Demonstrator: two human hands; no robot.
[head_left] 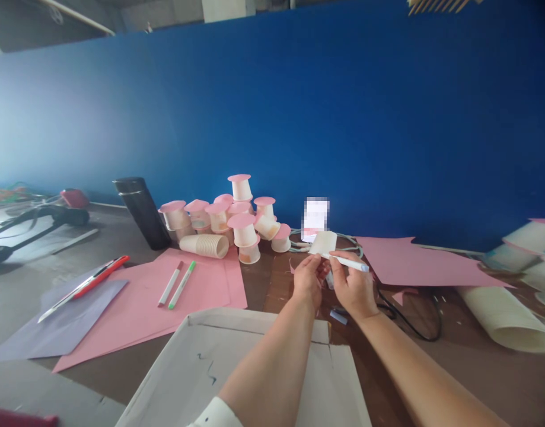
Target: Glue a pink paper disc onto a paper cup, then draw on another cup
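Note:
My left hand (308, 279) is closed around the lower end of a small white paper cup (324, 242), which is tilted away from me. In my right hand (354, 290) is a white marker pen (350, 261) with a bluish end, gripped between thumb and fingers. Its other end points left at the cup; whether the tip touches is too small to tell. On the table below my hands lies a small blue-grey piece like a pen cap (338, 317). Just behind the cup a phone (315, 219) with a lit, blurred screen stands upright.
Paper cups with pink discs (243, 228) are stacked left of centre, beside nested cups (203, 245) and a black flask (143, 213). Pink sheets (134, 314) carry two markers (177, 284); an open-bladed cutter (88, 284) lies left. A white board (174, 362) is under my left forearm.

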